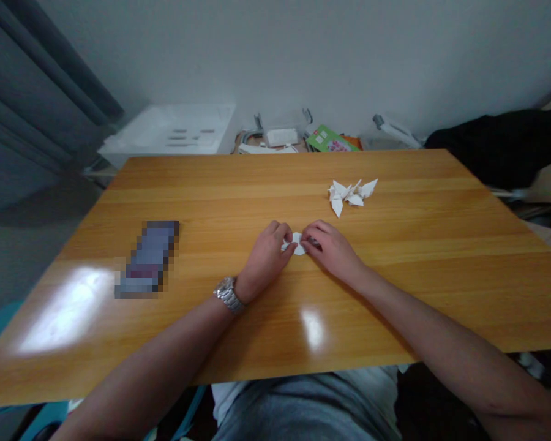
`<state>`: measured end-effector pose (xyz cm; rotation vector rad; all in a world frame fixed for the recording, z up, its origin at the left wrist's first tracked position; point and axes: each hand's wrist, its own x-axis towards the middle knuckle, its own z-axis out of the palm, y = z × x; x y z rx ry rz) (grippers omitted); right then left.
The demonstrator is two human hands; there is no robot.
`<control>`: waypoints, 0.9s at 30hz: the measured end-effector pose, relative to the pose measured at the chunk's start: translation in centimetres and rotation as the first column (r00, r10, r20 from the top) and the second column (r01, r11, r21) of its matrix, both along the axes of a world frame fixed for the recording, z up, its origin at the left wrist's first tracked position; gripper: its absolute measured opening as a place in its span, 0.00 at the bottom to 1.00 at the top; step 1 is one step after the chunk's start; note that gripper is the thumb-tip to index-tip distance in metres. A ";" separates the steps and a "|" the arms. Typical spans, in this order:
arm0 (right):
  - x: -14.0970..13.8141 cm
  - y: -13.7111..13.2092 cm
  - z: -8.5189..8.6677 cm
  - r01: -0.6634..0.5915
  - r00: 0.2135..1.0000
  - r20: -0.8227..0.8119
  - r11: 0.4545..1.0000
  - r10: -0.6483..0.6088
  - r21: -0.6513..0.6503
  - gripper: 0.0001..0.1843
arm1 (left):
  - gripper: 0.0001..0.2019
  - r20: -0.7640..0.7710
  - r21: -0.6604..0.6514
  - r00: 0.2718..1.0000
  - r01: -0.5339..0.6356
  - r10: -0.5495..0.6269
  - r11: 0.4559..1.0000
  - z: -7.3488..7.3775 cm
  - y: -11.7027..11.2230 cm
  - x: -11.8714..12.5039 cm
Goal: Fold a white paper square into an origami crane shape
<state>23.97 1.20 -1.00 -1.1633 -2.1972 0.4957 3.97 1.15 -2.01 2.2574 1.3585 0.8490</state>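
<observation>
Between my two hands, low over the middle of the wooden table (202, 202), is a small piece of white paper (297, 244). Its folds are too small to make out. My left hand (272, 246), with a metal watch (229, 294) on the wrist, is closed on the paper's left side, thumb and fingers pinching it. On the right side, my right hand (328, 248) pinches the paper with its fingertips. Beyond my right hand, several white folded-paper figures (352, 193) lie bunched together, with pointed wings sticking up.
A blurred-out phone-like device (151, 257) lies on the table to the left. Behind the far edge are a white foam tray (193, 128), a white box (281, 136) and a green booklet (330, 139). Dark cloth (491, 144) hangs at the right.
</observation>
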 end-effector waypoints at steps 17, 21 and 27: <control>0.3 0.0 -1.4 0.138 0.985 0.092 0.989 -0.143 0.057 0.10 | 0.06 0.026 -0.041 1.000 0.003 -0.002 0.999 -0.1 0.4 0.0; 0.2 0.1 -1.4 0.155 0.980 0.118 0.987 -0.158 0.040 0.12 | 0.06 0.022 -0.035 1.000 0.003 -0.002 0.999 -0.2 0.4 0.0; 0.1 -0.1 -1.2 0.189 0.967 0.169 0.982 -0.189 0.017 0.15 | 0.06 0.026 -0.049 1.000 0.008 -0.007 0.999 -0.2 0.5 0.0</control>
